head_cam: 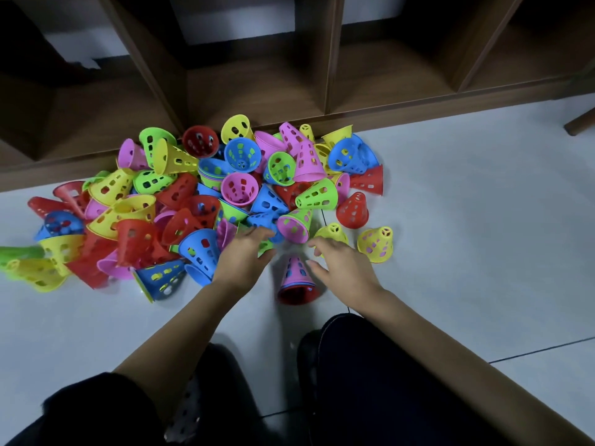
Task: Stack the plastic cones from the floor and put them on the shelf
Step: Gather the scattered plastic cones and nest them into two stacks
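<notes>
A big heap of bright plastic cones with holes (206,201) lies on the pale grey floor (467,220), in the middle and left of the frame. It sits right against the dark brown wooden shelf (257,88) along the top. Just below the heap, a small stack of cones with a pink top and a red bottom (297,278) stands upright on the floor. The left hand (243,255) reaches to the edge of the heap, fingers spread and holding nothing. The right hand (341,265) is beside the stack, fingers apart too. Two yellow cones (375,244) stand near the right hand.
</notes>
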